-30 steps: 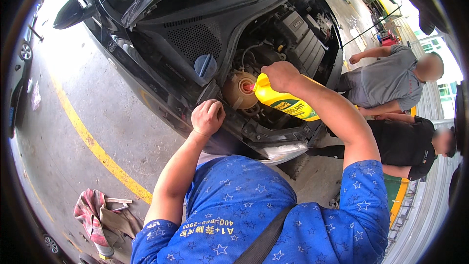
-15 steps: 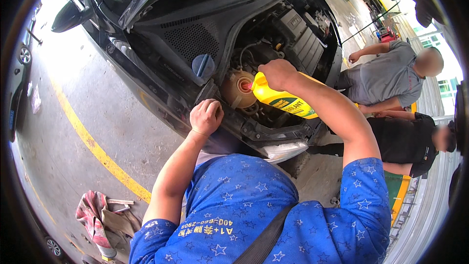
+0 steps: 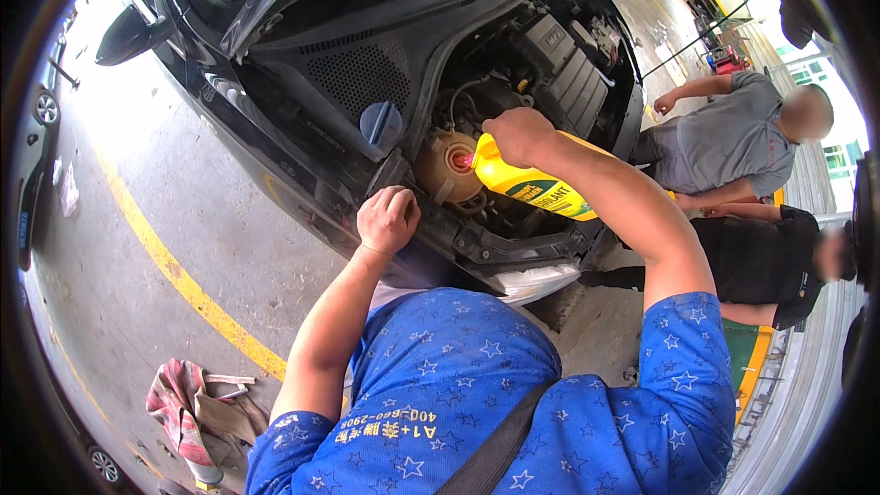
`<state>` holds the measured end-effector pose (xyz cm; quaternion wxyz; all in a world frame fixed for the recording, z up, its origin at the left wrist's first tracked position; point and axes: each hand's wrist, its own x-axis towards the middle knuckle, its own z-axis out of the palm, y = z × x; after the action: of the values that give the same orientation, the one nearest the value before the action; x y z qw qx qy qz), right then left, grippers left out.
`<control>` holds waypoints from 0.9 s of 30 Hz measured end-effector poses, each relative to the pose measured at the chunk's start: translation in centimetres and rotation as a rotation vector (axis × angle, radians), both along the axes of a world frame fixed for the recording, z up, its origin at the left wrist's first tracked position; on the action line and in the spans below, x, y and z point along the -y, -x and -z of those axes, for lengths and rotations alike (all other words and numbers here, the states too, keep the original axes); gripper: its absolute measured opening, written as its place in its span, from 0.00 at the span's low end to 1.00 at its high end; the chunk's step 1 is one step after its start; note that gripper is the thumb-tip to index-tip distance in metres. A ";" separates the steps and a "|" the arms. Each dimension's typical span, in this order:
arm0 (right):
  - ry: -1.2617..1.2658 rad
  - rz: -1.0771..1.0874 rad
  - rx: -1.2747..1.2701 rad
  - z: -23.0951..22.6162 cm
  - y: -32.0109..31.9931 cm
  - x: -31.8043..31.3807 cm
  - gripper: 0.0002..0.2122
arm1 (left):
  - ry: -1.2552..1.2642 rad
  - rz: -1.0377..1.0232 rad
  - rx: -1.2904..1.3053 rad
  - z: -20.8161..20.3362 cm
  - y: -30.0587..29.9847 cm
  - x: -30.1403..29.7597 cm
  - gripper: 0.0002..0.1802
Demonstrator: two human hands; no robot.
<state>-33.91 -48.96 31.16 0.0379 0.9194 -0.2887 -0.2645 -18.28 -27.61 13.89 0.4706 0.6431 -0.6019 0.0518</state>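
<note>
My right hand (image 3: 518, 136) grips the handle of a yellow coolant jug (image 3: 550, 191), tilted with its mouth toward the left. Pinkish-red liquid runs from the mouth into the round opening of a cream-coloured coolant tank (image 3: 444, 179) in the engine bay. My left hand (image 3: 388, 220) rests with curled fingers on the car's fender edge, just left of the tank; its fingertips are hidden, so whether it holds anything does not show. Above it, a round blue cap (image 3: 380, 126) with a raised ridge lies by the black perforated cowl panel (image 3: 357, 73).
The dark car (image 3: 302, 192) has its engine bay open, with an engine cover (image 3: 559, 55) beyond the tank. Two people stand at the right, one in a grey shirt (image 3: 733, 133), one in black (image 3: 756, 252). Red cloth (image 3: 176, 408) hangs at lower left near a yellow floor line (image 3: 183, 284).
Both hands and the jug hold nearly the same places. The liquid still flows into the tank, and the view has shifted very slightly.
</note>
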 end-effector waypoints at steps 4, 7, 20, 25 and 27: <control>-0.010 0.027 -0.003 -0.1 -0.1 -0.1 0.15 | -0.015 0.009 -0.014 -0.3 0.1 -0.1 0.09; -0.016 0.026 -0.026 0.0 -0.1 0.0 0.15 | -0.019 0.018 -0.025 -0.3 0.0 -0.1 0.09; 0.000 0.019 -0.070 -0.3 -0.3 -0.3 0.13 | -0.007 0.009 -0.004 -0.1 -0.1 0.0 0.10; -0.006 0.030 -0.049 -0.8 -0.6 -0.3 0.13 | 0.000 0.025 -0.026 -0.2 -0.1 -0.1 0.11; -0.011 0.012 -0.064 -0.5 -0.7 -0.1 0.13 | 0.004 0.023 -0.027 -0.1 -0.1 -0.2 0.11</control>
<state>-33.22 -48.89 31.70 0.0406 0.9088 -0.2916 -0.2956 -18.20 -27.46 13.99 0.4806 0.6358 -0.6027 0.0389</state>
